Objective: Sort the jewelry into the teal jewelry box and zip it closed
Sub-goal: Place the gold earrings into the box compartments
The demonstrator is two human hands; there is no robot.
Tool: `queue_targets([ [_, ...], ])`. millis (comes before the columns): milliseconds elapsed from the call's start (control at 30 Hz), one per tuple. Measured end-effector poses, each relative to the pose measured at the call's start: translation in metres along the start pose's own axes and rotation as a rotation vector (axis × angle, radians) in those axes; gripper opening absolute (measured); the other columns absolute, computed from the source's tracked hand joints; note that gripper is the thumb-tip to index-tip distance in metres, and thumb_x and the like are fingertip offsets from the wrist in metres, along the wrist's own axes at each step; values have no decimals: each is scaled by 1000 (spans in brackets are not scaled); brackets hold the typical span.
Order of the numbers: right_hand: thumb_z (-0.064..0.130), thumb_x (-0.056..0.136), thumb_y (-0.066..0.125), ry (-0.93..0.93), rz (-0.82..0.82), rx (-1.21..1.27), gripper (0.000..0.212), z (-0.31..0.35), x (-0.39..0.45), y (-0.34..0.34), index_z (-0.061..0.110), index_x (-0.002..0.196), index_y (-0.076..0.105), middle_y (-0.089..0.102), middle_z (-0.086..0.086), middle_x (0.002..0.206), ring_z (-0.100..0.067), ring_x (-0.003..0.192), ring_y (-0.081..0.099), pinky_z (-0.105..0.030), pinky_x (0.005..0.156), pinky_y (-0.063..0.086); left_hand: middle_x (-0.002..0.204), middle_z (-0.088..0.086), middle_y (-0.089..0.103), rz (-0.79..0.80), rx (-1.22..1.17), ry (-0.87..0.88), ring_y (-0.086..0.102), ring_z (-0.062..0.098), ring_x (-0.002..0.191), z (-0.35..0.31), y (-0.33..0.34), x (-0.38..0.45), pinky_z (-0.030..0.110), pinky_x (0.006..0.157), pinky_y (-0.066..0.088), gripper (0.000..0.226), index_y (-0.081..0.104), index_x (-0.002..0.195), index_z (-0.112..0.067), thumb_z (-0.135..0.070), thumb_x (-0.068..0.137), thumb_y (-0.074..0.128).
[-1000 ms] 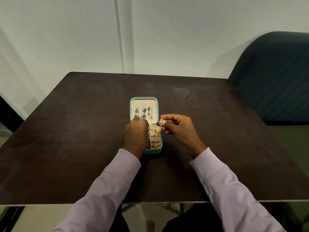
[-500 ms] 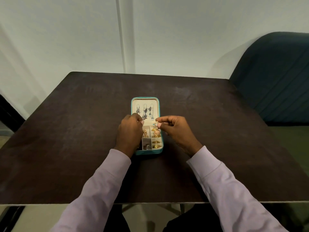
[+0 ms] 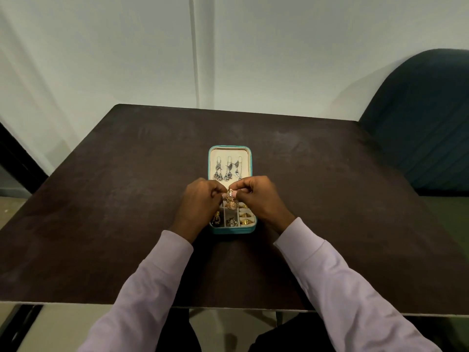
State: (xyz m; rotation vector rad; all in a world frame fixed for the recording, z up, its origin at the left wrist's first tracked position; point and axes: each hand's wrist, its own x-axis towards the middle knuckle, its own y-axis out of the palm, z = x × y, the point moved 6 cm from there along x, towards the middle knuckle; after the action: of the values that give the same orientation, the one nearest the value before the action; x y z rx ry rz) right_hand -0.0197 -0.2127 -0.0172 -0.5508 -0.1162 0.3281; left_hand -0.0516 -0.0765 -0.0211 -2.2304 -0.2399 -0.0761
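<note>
The teal jewelry box [image 3: 229, 231] lies open on the dark table, its lid flat at the far side with three silver earrings [image 3: 227, 170] hung on the cream lining. Gold rings [image 3: 245, 218] fill the right column of the near tray; other small pieces sit in the left compartments. A gold dangling earring [image 3: 230, 199] hangs over the middle of the box. My right hand [image 3: 256, 196] pinches its top, and my left hand [image 3: 201, 200] meets it there with fingertips closed on the same earring.
The dark brown table [image 3: 101, 212] spreads wide around the box, its front edge close to my body. A dark teal chair [image 3: 421, 118] stands at the right rear corner. A white wall rises behind the table.
My left hand lifted off the tray's left side and came up to the earring. My right hand carried the gold earring leftward to the box's middle, where both hands pinch it.
</note>
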Motion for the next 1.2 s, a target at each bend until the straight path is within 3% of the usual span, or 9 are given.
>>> queue_targets([
  [133, 6, 87, 60, -38, -44, -149, 18, -1, 5, -2, 6, 101, 70, 69, -6, 109, -13, 97, 63, -11, 69, 48, 106, 6, 67, 46, 11, 4, 61, 16, 93, 0, 7, -1, 21, 69, 45, 19, 71, 102, -17, -22, 87, 62],
  [200, 6, 88, 58, -50, -62, -187, 18, -3, 6, -1, 6, 102, 70, 68, -5, 112, -14, 98, 63, -8, 65, 43, 107, 5, 67, 41, 6, 9, 61, 14, 93, 1, 9, -1, 16, 65, 41, 20, 71, 103, -17, -23, 87, 62],
  [367, 12, 88, 59, -120, -123, -315, 17, -6, 6, 4, 13, 100, 71, 69, -2, 107, -12, 93, 62, -19, 75, 48, 106, 5, 67, 21, 13, 18, 59, 11, 89, 1, 8, -1, 13, 64, 39, 20, 71, 102, -17, -25, 85, 64],
  [433, 15, 88, 60, -130, -135, -339, 15, -7, 6, 4, 14, 98, 71, 69, -2, 104, -12, 92, 61, -19, 72, 45, 102, 4, 68, 12, 17, 27, 57, 8, 83, 2, 7, -1, 10, 59, 35, 18, 72, 99, -18, -26, 84, 65],
  [600, 17, 88, 60, -168, -172, -406, 12, 0, 1, 4, 13, 92, 71, 67, -4, 101, -13, 89, 59, -18, 69, 41, 94, 4, 69, 4, 14, 24, 63, 12, 80, 5, 8, -1, 21, 66, 48, 17, 72, 96, -18, -27, 82, 67],
  [733, 19, 90, 58, -186, -189, -429, 13, 1, -2, 2, 13, 90, 70, 66, -3, 96, -6, 80, 51, -9, 62, 33, 83, 1, 68, -22, 5, 53, 60, 9, 72, 1, 2, -2, 24, 66, 50, 13, 71, 92, -18, -26, 82, 67],
  [800, 20, 88, 60, -192, -192, -421, 11, 1, -3, -2, 16, 89, 70, 66, -1, 94, -5, 80, 51, -12, 64, 37, 83, -1, 67, -25, -15, 49, 61, 10, 73, 1, -3, -2, 28, 68, 52, 14, 70, 92, -18, -27, 81, 68],
  [967, 25, 85, 65, -226, -90, -403, 13, 5, -13, -4, 15, 90, 72, 63, 4, 87, -6, 78, 51, -12, 62, 35, 82, -2, 61, 45, -39, 35, 59, 12, 74, 2, -3, -1, 29, 67, 52, 20, 66, 93, -19, -26, 76, 74],
  [1200, 28, 87, 62, -260, -56, -497, 19, 6, -13, 0, 15, 94, 73, 68, -3, 95, -10, 81, 53, -12, 59, 30, 78, -4, 62, -25, -40, 37, 58, 10, 71, 0, -2, -1, 24, 64, 45, 6, 65, 87, -18, -23, 83, 67],
])
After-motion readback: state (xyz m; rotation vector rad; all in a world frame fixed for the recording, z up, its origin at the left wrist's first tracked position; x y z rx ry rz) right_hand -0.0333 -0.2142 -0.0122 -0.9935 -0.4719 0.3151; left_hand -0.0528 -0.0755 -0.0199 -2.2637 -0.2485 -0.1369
